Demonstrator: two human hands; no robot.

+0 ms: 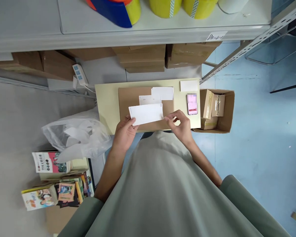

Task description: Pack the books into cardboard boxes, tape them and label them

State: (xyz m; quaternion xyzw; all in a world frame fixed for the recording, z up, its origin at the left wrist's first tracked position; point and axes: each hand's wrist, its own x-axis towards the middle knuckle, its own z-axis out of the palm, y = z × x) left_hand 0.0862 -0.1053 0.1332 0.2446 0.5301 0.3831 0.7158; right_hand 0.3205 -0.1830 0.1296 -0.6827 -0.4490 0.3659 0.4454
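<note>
A white envelope (146, 113) with a small printed mark at its upper right corner is held slightly tilted above the table. My left hand (125, 131) pinches its lower left corner, thumb on top. At the lower right corner, the thumb and forefinger of my right hand (180, 125) close on the edge. Beneath lie two more white paper pieces, one an envelope-like sheet (144, 99) and the other a blank-looking piece (165, 93). They rest on a brown cardboard sheet (132, 95), which is partly hidden by the held envelope.
The pale yellow table (106, 98) also bears a phone (192, 104) and a white paper stack (188, 86). An open carton (225, 121) with small boxes stands at right. At left are a plastic bag (76, 135) and books (50, 194). A metal shelf (138, 38) overhangs the far side.
</note>
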